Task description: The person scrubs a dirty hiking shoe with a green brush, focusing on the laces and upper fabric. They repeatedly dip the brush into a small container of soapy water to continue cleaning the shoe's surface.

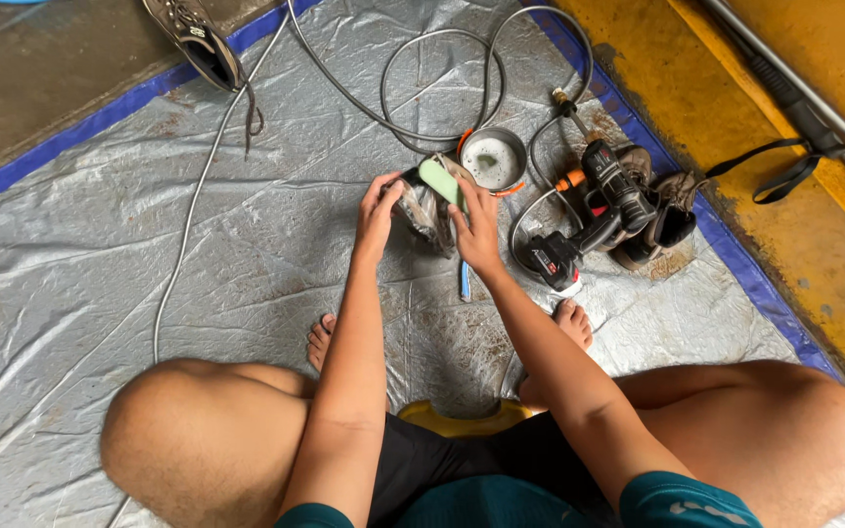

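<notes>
My left hand [379,211] grips the side of a dirty grey shoe [422,210] held just above the silver tarp. My right hand [476,230] presses a pale green brush [439,179] against the shoe's upper part. Just beyond the shoe sits a small metal bowl [494,158] with soapy water in it. A blue handled tool [464,281] lies on the tarp below my right hand.
A black cordless spray gun [594,210] with an orange fitting lies to the right, beside another muddy shoe [662,210]. A grey hose [422,93] loops across the silver tarp [149,254]. One more shoe [196,41] lies at the far left edge. Yellow floor [823,225] borders the right.
</notes>
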